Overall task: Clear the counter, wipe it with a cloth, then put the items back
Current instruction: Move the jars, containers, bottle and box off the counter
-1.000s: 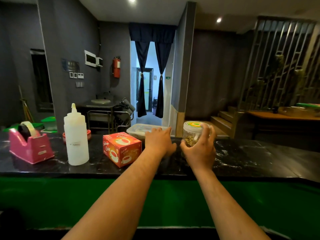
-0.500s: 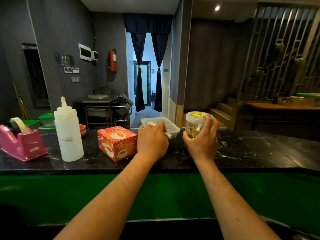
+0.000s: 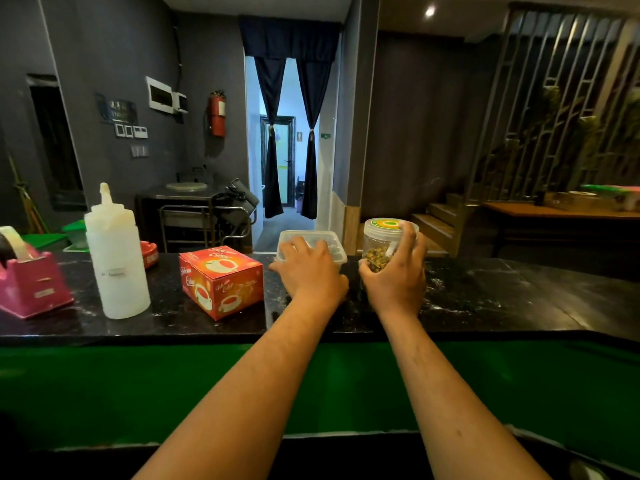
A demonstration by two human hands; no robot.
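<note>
- You are at the first step, clearing the counter [image 3: 485, 299]: most items stand on it, and I see no cloth.
- Your right hand [image 3: 394, 282] holds the clear jar [image 3: 379, 244] at about 1 o'clock from you. The fingers are curled around its side, with the fingertips reaching up near the green and yellow lid.
- Your left hand [image 3: 308, 268] rests on the near edge of the clear plastic container [image 3: 332, 242], at about 12 o'clock. The fingers are laid over its lid and bent down. I cannot tell if the thumb is hooked under the rim.
- To the left, at 10 to 11 o'clock, stand the red tea box [image 3: 221, 282], the white squeeze bottle [image 3: 116, 258] and the pink tape dispenser [image 3: 31, 282].
- The next move, I think, calls for a firm grip of both things before you lift them. The container is wide and shallow, so one hand may tilt it.
- Compared with half a second ago, your left hand has moved further onto the container, and the right hand keeps the same grip on the jar.
</note>
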